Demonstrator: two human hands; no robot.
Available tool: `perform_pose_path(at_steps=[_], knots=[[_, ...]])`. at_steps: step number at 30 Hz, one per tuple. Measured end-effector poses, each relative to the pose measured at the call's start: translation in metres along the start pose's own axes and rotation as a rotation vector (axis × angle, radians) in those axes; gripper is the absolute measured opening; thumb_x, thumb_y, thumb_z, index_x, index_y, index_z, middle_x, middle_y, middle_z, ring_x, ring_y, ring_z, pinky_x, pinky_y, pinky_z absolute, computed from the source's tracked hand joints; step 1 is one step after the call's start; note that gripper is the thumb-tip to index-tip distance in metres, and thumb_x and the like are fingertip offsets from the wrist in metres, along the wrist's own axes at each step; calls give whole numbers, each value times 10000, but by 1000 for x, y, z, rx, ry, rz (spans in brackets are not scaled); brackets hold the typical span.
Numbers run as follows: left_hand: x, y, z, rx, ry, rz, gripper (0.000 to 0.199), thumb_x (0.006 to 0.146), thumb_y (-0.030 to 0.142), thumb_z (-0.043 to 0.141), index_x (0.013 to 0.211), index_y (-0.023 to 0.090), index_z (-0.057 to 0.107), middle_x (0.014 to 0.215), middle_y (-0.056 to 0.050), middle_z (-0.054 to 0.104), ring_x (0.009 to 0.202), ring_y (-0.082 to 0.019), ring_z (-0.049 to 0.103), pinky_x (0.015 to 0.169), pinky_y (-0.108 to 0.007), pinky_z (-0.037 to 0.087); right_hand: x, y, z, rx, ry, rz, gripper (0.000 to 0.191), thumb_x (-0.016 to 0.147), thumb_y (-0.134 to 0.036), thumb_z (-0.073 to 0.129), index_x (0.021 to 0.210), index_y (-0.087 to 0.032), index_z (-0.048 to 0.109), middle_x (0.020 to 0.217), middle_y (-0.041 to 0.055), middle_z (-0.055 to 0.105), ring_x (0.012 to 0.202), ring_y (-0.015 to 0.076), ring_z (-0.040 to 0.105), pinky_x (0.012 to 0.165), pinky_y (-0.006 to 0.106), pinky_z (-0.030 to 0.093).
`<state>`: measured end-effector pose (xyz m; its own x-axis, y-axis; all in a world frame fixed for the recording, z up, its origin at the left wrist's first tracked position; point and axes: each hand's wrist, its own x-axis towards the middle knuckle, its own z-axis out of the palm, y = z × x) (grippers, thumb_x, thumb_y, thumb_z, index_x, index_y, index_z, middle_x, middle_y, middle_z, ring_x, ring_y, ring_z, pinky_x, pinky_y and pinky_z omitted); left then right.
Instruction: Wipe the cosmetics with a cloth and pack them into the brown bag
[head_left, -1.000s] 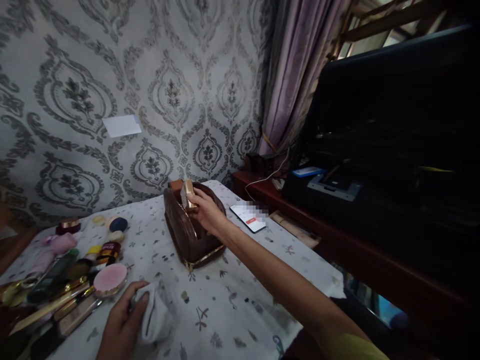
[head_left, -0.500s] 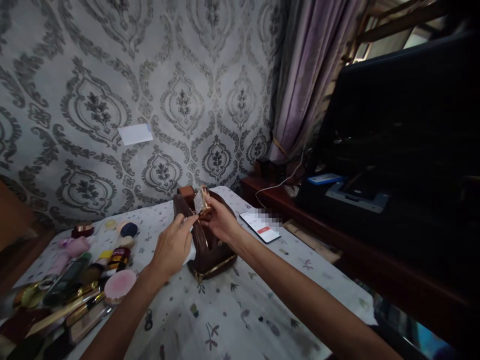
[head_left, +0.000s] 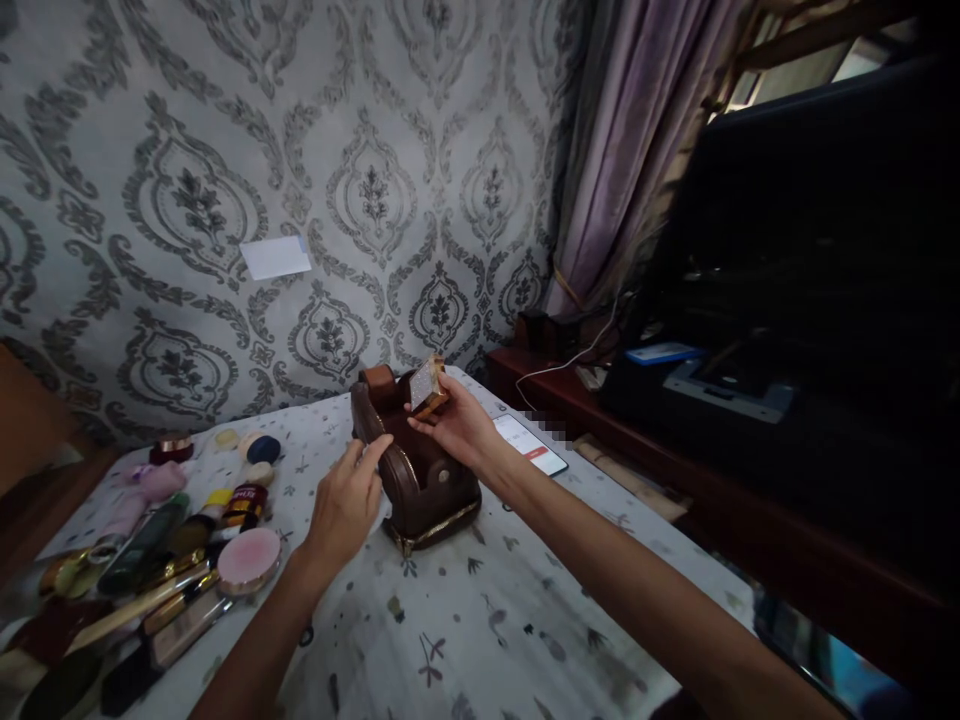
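My right hand [head_left: 459, 425] grips a small gold-edged case [head_left: 429, 390] with a glittery pale face, thumb and fingers closed around it. It is held just above the open top of a brown bag [head_left: 439, 507] with a gold zip. My left hand [head_left: 345, 500] is at the bag's left side, its fingers curled against the zipped rim and the index fingertip on the edge. A bit of white shows under that hand, too small to name. The bag stands upright on the patterned white cloth [head_left: 465, 620]; its inside is mostly dark.
Many cosmetics lie at the left, among them a pink round compact [head_left: 249, 560], a dark green tube [head_left: 142, 545] and a brush handle [head_left: 142, 605]. A phone [head_left: 532, 443] lies right of the bag. Behind are a patterned wall [head_left: 337, 200] and a dark red ledge [head_left: 555, 375].
My right hand has lifted the glittery case up and slightly right, away from my left fingers. More of the bag's opening shows. The view has shifted a little.
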<state>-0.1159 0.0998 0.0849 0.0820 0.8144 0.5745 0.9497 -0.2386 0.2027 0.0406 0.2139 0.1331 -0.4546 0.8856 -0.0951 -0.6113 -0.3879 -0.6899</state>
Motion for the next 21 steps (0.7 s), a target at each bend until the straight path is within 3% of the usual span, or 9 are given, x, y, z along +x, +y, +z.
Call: perform_pose_path(at_steps=[6, 11, 16, 21], knots=[[-3, -1, 5, -40, 24, -15, 487, 899, 74, 326, 1345, 187, 489, 976, -57, 539, 835, -180, 577, 764, -295, 479, 12, -12, 7, -116, -82, -90, 84, 866, -307, 569, 883, -227, 553, 714, -23, 621, 707, 164, 651, 730, 341, 559], [-4, 1, 6, -61, 29, -33, 491, 901, 75, 335, 1354, 198, 479, 967, -48, 530, 815, -172, 578, 747, -285, 479, 26, -34, 24, -273, -184, -146, 279, 774, -309, 655, 990, -279, 482, 745, -53, 594, 680, 153, 637, 774, 395, 556], [-4, 1, 7, -68, 42, -31, 488, 901, 70, 337, 1349, 208, 475, 974, -46, 526, 827, -168, 571, 754, -279, 478, 46, -28, 36, -646, -30, -27, 251, 817, -435, 568, 977, -255, 500, 712, -39, 548, 598, 114, 563, 636, 281, 522], [-4, 1, 7, -61, 27, -29, 489, 901, 70, 336, 1351, 206, 473, 989, -53, 523, 841, -174, 566, 756, -288, 481, 71, -1, 31, -909, 47, -34, 211, 798, -364, 612, 919, -203, 550, 652, -35, 535, 541, 96, 495, 501, 190, 402]])
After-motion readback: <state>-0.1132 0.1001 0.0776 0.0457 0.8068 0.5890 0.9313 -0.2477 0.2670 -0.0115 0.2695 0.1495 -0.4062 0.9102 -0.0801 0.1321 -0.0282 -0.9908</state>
